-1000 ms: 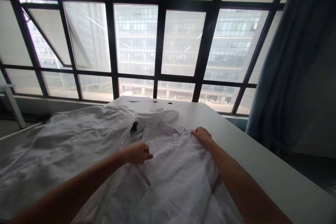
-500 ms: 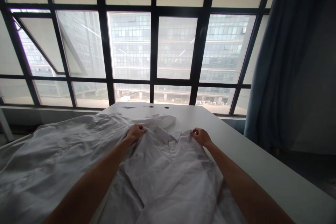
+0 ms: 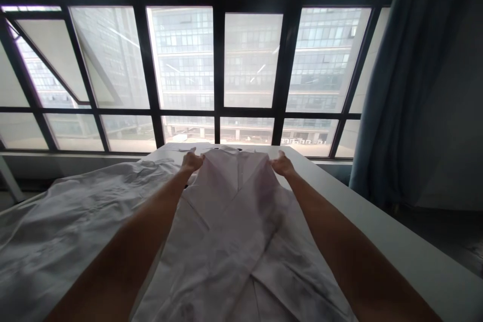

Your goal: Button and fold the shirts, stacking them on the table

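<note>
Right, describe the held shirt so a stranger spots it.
Find the big black-framed window, then the white table in front of it. Stretched between the left hand and right hand is a white shirt. Both hands grip its far end, while the rumpled garment left of it is held by neither.

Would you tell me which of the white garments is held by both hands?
The middle garment, gripped at its far end by the left hand and right hand; the left garment lies unheld.
</note>
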`<action>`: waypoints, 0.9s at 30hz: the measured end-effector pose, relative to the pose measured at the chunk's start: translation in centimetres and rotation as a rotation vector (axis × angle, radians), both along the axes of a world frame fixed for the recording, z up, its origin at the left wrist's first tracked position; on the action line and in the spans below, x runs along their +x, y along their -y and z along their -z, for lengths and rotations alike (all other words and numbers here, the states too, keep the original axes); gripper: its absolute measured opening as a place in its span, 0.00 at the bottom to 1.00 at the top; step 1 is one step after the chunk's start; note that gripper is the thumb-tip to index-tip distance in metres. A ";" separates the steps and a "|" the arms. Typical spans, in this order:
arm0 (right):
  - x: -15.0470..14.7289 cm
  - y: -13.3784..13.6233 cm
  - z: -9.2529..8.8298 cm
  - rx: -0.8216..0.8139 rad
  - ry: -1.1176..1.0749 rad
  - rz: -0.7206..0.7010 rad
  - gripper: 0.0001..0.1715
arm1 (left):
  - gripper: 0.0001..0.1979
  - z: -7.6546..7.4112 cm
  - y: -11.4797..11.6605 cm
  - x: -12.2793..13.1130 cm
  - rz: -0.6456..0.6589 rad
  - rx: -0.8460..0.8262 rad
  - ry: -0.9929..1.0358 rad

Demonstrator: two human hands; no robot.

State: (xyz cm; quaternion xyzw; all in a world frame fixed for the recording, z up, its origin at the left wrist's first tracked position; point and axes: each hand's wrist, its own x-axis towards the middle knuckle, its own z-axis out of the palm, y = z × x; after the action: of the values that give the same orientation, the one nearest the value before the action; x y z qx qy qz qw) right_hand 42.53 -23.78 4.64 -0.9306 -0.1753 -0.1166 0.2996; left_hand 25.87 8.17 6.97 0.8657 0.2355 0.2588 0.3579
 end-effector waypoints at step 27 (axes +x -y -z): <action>-19.0 14.8 10.1 -0.704 -0.266 -0.087 0.37 | 0.34 12.9 7.0 -20.7 0.461 0.590 -0.618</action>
State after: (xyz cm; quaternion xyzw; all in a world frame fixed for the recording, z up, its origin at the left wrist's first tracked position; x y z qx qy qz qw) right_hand 23.55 -38.57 -5.42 -0.9752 -0.2037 0.0853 -0.0138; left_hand 5.16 1.22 -5.97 0.9962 0.0496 -0.0409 0.0586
